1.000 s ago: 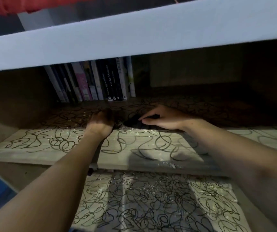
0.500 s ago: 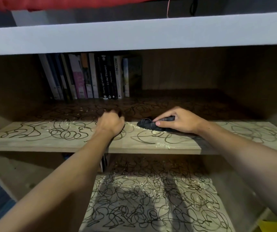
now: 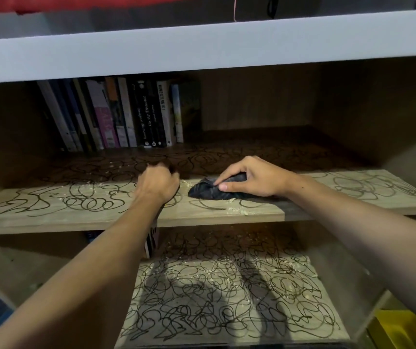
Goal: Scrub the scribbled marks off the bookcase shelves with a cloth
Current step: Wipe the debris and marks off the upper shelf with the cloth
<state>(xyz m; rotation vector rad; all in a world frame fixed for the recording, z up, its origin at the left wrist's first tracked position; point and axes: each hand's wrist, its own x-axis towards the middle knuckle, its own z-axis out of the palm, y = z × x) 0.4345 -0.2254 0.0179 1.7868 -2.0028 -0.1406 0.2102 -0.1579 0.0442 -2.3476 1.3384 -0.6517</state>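
My right hand (image 3: 252, 177) grips the dark cloth (image 3: 209, 191) on the scribbled shelf (image 3: 50, 210); my left hand (image 3: 157, 185), just beside, is fisted, empty.

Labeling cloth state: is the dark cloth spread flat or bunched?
Bunched. The dark cloth lies crumpled in a wad on the middle shelf, creases showing, pinched under the right hand.

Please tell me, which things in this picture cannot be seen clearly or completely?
- Left hand, head view: fingers curl away from camera; what they hold, if anything, is hidden.
- Cloth: its right part is covered by the right hand.
- Books: most spine titles are too dark.
- Yellow object: cut off by the corner.
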